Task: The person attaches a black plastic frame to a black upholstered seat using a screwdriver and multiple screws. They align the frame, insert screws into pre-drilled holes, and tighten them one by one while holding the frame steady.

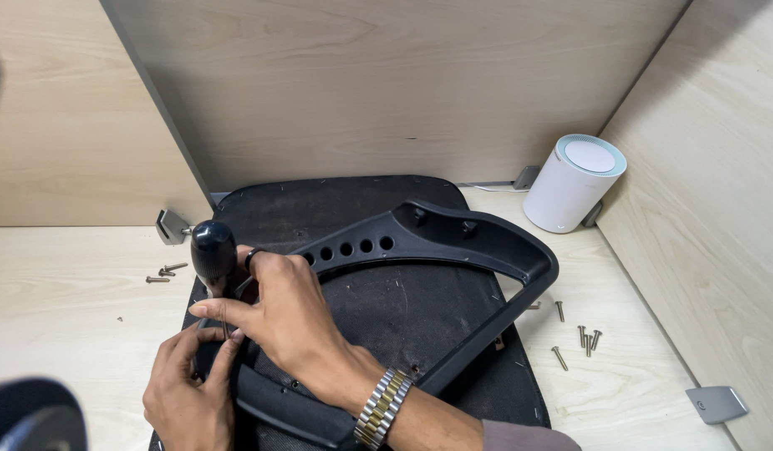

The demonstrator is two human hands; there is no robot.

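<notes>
We're driving a screw into the armrest (453, 250) at 9 o'clock: right hand (282, 313) grips the screwdriver (213, 255), left hand (186, 392) pinches its tip; next needs steady alignment.

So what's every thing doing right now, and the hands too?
Black-handled screwdriver: upright, tip hidden by the fingers.
Right hand: grip closed around the screwdriver shaft.
Left hand: fingertips pinched at the screwdriver's tip.
Black plastic armrest frame: lying on the black seat base.
Loose metal screws: scattered on the wooden desk.
White cylinder device: standing upright.
</notes>
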